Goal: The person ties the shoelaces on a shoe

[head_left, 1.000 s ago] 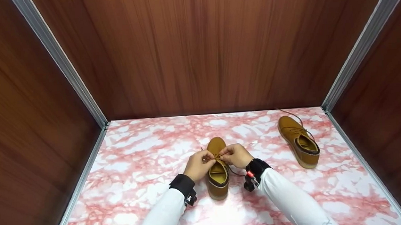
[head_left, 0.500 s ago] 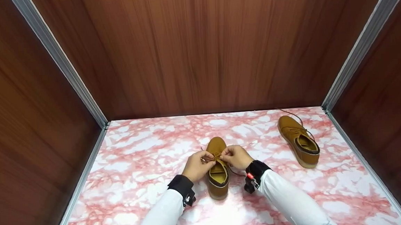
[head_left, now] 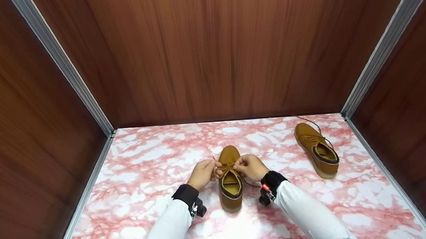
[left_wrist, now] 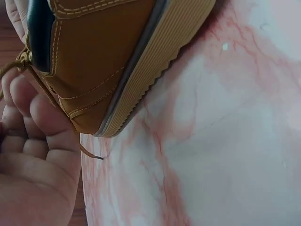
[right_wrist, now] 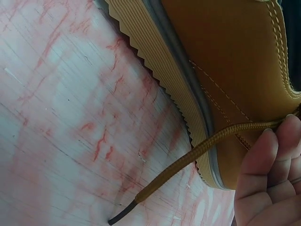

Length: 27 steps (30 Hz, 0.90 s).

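Observation:
A tan lace-up shoe (head_left: 231,192) stands on the marbled surface, toe pointing away, with my hands on either side of its lacing. My left hand (head_left: 204,173) pinches a strand of the brown shoelace (left_wrist: 23,61) just left of the knot. Its curled lower fingers (left_wrist: 47,113) show beside the shoe in the left wrist view. On the other side, my right hand (head_left: 253,167) pinches the lace close to the knot, thumb and forefinger together. A loose lace end (right_wrist: 174,167) with a dark tip trails past its fingertips in the right wrist view.
A second tan shoe (head_left: 316,150) stands at the right, its lace trailing toward the back wall. Wood-grain panels (head_left: 209,53) enclose the red-and-white marbled surface (head_left: 146,182) at the back and both sides, with grey metal strips at the corners.
My left hand has drawn a little to the left, away from the knot, and its fingers have shifted on the lace. The right hand stays almost in place beside the knot.

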### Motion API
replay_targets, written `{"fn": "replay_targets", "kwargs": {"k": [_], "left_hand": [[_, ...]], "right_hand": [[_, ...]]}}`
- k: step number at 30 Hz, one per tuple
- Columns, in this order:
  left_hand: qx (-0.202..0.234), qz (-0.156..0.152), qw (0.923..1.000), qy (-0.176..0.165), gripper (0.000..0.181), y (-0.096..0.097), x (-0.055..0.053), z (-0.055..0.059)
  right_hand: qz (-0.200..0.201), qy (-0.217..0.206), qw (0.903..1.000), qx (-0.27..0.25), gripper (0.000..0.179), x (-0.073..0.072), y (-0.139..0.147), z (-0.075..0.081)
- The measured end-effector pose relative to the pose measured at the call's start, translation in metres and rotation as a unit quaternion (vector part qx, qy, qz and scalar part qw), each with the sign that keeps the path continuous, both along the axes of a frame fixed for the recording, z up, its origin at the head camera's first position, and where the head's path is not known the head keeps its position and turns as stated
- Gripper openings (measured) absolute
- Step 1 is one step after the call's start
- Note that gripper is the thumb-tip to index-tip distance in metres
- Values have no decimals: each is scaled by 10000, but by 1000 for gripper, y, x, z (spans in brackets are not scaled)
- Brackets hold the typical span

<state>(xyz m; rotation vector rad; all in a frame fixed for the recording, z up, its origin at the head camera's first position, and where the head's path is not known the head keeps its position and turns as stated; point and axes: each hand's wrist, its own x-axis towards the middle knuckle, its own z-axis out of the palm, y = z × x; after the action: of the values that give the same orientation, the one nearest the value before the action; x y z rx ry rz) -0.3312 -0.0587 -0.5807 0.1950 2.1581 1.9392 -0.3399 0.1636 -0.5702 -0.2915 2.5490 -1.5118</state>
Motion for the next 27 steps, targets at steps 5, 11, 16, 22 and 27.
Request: {"fn": "replay_targets", "kwargs": {"k": [5,11,16,22,27], "left_hand": [[-188,-138,9997,-93,28,2,1,0],[-527,-227,9983,106,19,9,0,1],[-758,-137,9969,163,18,14,-1,1],[-946,43,9939,561,17,17,-3,-1],[-1014,253,9919,719,20,19,-4,-2]], "right_hand": [[-38,-34,10000,-22,13,-1,0,0],[-44,-83,10000,15,12,0,1,1],[-5,-94,10000,-21,14,0,2,1],[-35,-130,9999,-79,13,0,1,-1],[-32,-95,9999,-109,13,0,0,-2]]}}
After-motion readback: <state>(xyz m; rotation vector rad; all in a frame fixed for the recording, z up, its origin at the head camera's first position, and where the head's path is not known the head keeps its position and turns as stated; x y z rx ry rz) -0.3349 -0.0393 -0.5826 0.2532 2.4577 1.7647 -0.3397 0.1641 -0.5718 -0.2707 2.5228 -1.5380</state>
